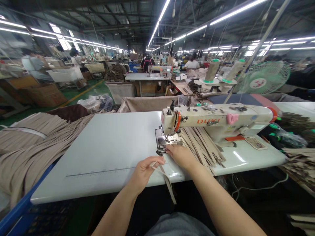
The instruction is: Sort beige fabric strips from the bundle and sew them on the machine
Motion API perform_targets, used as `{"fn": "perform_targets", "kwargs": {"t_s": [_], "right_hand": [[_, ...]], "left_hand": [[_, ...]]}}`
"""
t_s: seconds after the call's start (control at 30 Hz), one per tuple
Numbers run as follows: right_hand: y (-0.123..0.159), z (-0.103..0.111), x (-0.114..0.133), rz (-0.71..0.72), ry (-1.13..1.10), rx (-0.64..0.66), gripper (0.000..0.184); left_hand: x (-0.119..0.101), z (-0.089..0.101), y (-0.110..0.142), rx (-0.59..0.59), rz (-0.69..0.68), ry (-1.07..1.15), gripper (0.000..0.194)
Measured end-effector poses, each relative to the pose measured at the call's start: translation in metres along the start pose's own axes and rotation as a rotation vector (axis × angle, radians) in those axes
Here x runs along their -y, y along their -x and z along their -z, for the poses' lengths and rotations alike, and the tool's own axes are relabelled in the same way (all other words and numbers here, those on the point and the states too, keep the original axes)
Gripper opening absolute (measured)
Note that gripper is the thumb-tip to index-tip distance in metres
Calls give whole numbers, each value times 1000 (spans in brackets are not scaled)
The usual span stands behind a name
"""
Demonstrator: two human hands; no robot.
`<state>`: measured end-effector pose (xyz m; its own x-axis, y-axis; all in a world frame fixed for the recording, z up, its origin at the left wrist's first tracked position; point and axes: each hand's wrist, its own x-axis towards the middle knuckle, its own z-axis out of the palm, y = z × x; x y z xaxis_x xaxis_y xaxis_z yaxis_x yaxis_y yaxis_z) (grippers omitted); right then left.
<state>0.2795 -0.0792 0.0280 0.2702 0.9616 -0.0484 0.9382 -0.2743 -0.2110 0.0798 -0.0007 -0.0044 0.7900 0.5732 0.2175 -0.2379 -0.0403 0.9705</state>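
Note:
A beige fabric strip [169, 187] hangs over the front edge of the white table. Its upper part is pinched between the thumb and fingers of my left hand [145, 170]. My right hand [181, 156] is at the needle plate of the sewing machine [194, 118], with its fingertips close together by the presser foot. Whatever lies under those fingertips is hidden. Several beige strips [200, 144] are spread under the machine's arm, to the right of my right hand.
The white table [110, 137] bears a printed ruler near its front edge. Bundled strips [36, 137] heap up on the left. Behind the table stands a fabric-lined bin [147, 103]. A green fan [264, 80] and thread cones [212, 70] are at the back right.

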Motion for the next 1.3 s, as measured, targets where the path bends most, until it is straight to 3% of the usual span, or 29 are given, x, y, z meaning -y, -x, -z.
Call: {"fn": "perform_targets", "kwargs": {"t_s": [0.13, 0.27, 0.4, 0.57, 0.7, 0.77, 0.87, 1.0, 1.17, 1.3], "right_hand": [[24, -7, -12, 75, -231, -54, 22], [46, -20, -13, -70, -608, -128, 26], [69, -27, -5, -81, -948, -50, 32], [92, -29, 3, -181, -802, 82, 23], [95, -36, 7, -237, -893, -73, 42], [92, -40, 10, -218, -900, -90, 41], [87, -43, 10, -209, -725, -110, 26], [87, -39, -4, -270, -456, -280, 31], [92, -34, -19, -62, -660, -163, 28], [97, -26, -16, 0, -585, -303, 30]], "left_hand": [[4, 13, 2, 46, -41, -144, 19], [15, 4, 2, -60, 4, 18, 19], [25, -11, 0, -183, 94, 196, 23], [22, -13, -3, -259, 57, 61, 23], [10, -15, -3, -229, 16, -82, 20], [4, -20, -4, -198, 21, -82, 19], [-1, -27, -6, -215, 43, -65, 18], [4, -28, -7, -295, 65, -6, 21], [13, -27, -9, -365, 96, 205, 24], [10, -32, -9, -361, 159, 369, 26]]}}
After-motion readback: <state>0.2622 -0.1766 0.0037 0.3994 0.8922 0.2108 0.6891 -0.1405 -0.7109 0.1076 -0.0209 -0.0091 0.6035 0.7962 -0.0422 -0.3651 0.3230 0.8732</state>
